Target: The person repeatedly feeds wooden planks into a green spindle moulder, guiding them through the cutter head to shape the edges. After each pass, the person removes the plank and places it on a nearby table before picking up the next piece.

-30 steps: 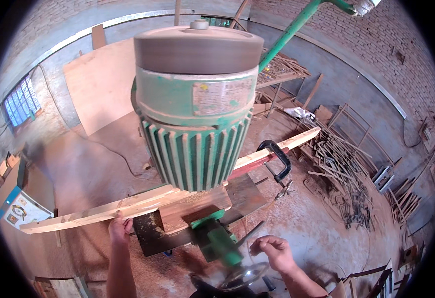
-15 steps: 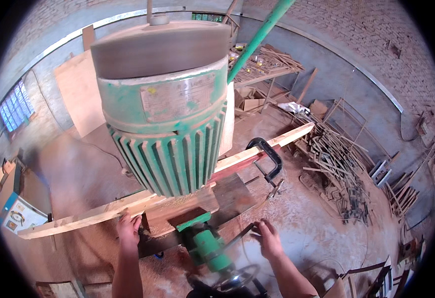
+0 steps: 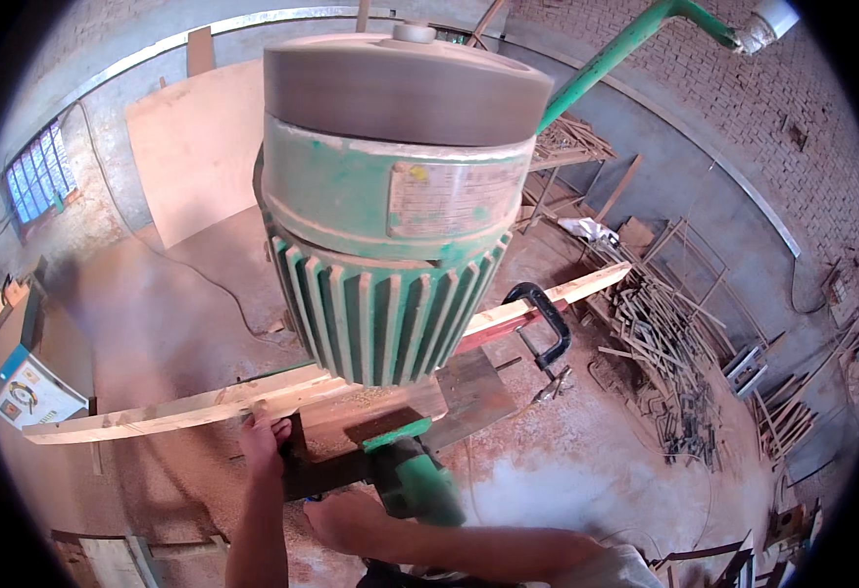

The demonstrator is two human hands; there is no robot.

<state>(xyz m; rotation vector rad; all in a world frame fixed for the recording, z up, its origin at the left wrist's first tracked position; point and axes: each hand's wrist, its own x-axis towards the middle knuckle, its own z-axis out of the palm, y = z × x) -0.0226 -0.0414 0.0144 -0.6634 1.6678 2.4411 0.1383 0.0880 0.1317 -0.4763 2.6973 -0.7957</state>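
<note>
At frame bottom: right hand (image 3: pixel 346 519) against green machine column (image 3: pixel 427 490), grip not discernible; left hand (image 3: pixel 265 434) clamped on long pale wooden plank (image 3: pixel 184 409) lying across table; plank stiff, springy at ends, hold near motor (image 3: pixel 390 235); black C-clamp (image 3: pixel 544 323) beyond.

Bright daylight, soft shadows, heavy fisheye bending, dark rim.

Motor housing (image 3: pixel 390 245) was cast metal, ribbed, with matt green paint, chipped and dusty. Its top cap (image 3: pixel 405 83) was bare grey metal, dull. Under the motor, the long plank (image 3: pixel 184 407) was raw pale wood, rough-sawn; left hand (image 3: pixel 265 441) gripped it. Right of the motor, the clamp (image 3: pixel 545 323) was black-painted metal, slightly glossy. The floor (image 3: pixel 566 480) below was matt concrete, coated in sawdust.
</note>
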